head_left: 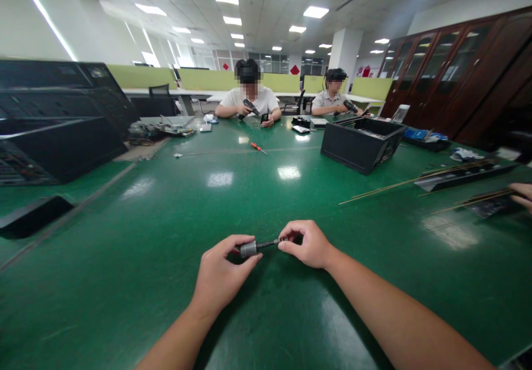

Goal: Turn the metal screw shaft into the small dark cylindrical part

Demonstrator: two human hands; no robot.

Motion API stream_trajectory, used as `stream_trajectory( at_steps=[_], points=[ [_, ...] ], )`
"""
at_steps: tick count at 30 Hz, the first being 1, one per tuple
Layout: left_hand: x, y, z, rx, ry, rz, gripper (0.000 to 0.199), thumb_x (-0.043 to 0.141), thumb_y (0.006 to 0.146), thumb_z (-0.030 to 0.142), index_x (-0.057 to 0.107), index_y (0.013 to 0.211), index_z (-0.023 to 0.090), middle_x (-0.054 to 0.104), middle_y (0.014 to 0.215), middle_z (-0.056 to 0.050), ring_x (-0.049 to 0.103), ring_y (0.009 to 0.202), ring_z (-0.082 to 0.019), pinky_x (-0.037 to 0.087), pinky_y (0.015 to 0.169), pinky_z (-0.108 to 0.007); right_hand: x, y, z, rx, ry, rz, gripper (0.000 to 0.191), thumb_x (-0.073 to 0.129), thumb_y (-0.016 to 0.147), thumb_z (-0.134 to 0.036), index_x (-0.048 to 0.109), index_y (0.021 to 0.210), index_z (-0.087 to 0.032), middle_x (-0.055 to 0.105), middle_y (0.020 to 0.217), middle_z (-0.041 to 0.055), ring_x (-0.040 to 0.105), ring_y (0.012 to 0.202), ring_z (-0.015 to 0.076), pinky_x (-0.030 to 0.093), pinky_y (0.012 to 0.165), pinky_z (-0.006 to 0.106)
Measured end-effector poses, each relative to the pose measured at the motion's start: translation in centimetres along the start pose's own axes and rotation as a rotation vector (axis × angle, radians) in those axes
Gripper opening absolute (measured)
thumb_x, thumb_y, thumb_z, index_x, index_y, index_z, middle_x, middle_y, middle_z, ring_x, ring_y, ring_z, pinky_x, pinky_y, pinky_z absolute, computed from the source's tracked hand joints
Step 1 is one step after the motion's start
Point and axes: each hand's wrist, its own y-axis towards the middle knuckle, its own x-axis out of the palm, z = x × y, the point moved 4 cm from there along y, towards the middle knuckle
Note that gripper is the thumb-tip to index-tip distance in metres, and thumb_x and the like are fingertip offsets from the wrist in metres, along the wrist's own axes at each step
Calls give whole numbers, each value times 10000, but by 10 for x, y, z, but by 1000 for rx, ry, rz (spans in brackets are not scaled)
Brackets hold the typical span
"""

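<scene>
Low in the middle of the view, my left hand (222,270) grips a small grey metal cylinder (249,249) between thumb and fingers. A thin dark rod (268,243) sticks out of the cylinder toward the right, roughly level. My right hand (306,243) pinches the far end of this rod with thumb and forefinger. That end is partly hidden by the fingertips. Both hands are just over the green table (257,204), and whether they touch it I cannot tell. Exactly what kind of part the cylinder and rod form is unclear.
An orange-handled screwdriver (256,147) lies farther back. Black computer cases stand at left (62,148) and right (361,144). Thin brass-coloured rods (386,184) lie at right, near another person's hand (521,194). Two people sit across the table, each holding a dark power tool.
</scene>
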Motion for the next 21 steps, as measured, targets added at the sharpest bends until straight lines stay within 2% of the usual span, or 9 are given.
stream_trajectory(
  at_steps=[21],
  points=[
    [-2,1,4,-24,7,-2,276,732,731,371,725,963,222,748,920,-37,687,752,-212,557,750,-344,-2,1,4,39,24,2,98,709,758,-258,713,770,-160,666,676,23,584,615,148,462,617,261]
  ],
)
